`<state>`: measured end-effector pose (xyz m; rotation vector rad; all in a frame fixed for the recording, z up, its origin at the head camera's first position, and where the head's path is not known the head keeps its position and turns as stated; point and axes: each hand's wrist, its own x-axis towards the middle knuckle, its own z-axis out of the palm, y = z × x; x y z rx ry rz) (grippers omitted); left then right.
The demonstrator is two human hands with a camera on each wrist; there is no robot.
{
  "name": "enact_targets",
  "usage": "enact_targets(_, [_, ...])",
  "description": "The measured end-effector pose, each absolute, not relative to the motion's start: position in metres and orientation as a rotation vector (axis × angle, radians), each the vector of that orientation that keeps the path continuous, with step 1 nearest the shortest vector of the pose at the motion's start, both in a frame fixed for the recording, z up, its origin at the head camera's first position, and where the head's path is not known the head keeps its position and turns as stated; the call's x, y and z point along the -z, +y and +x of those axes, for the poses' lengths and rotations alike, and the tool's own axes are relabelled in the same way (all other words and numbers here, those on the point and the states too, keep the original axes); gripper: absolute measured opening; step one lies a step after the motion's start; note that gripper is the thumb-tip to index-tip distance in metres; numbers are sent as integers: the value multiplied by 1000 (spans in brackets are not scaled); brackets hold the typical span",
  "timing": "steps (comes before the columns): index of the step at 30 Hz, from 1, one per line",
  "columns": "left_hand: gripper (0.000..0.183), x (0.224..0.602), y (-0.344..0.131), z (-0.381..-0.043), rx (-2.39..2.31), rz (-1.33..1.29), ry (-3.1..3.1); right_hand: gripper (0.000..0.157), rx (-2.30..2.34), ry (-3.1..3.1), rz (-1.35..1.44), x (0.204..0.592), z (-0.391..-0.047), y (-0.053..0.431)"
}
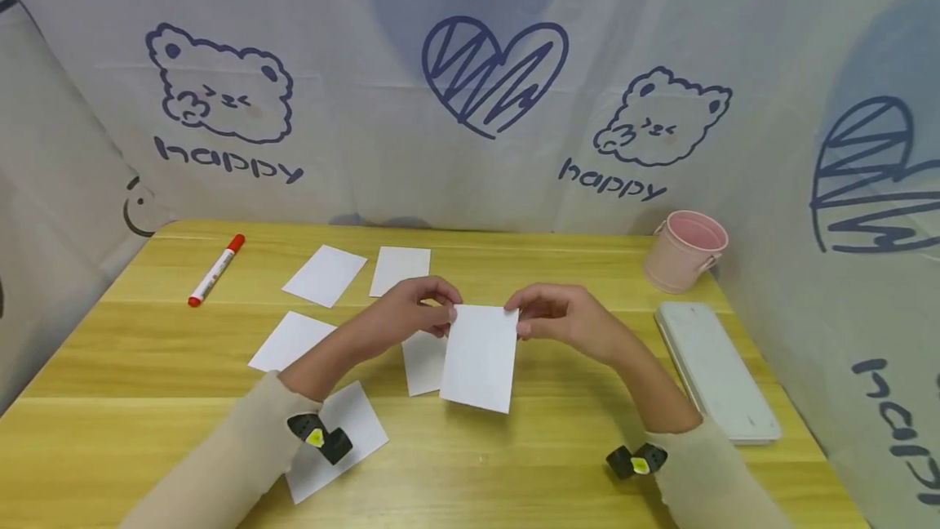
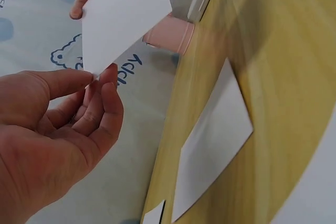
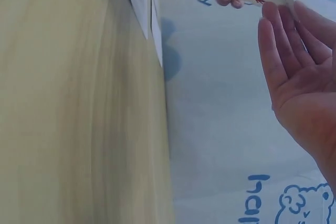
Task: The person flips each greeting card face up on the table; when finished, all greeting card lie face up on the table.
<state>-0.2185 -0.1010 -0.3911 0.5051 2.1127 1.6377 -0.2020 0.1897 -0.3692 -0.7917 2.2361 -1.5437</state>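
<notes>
Cream sleeves (image 1: pixel 228 455) reach in from the near side over a yellow wooden table (image 1: pixel 558 464), where wood grain shows between the forearms, below the raised card. One loose card (image 1: pixel 360 423) lies partly under the left wrist, limiting room on that side. To the right, a long white case (image 1: pixel 723 374) lies close along the table's right edge.

Both hands are nearly closed at the fingertips. The left hand (image 1: pixel 407 308) pinches the upper left corner of the held card (image 1: pixel 479 362), and the right hand (image 1: pixel 569 318) pinches its upper right corner. The held card is above the table at mid-reach, its long axis running away from the person, the lower end leaning slightly left. Its plain face shows in the head view; red characters mark the other side in the right wrist view.

Behind it, partly covered, lies a second card (image 1: pixel 423 367). Further left and beyond are three more cards (image 1: pixel 325 276), then a red-capped marker (image 1: pixel 216 270). A pink bucket (image 1: pixel 676 260) stands beyond the case, near the printed curtain (image 1: pixel 352 121) at the far edge.
</notes>
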Motion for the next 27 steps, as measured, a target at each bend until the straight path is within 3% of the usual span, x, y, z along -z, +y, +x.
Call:
enact_targets(12, [31, 391, -105, -207, -1674, 556, 2158, 13, 1607, 2215, -852, 372, -194, 177])
enact_targets(27, [26, 375, -112, -203, -1844, 604, 2050, 19, 1714, 2567, -501, 376, -201, 181])
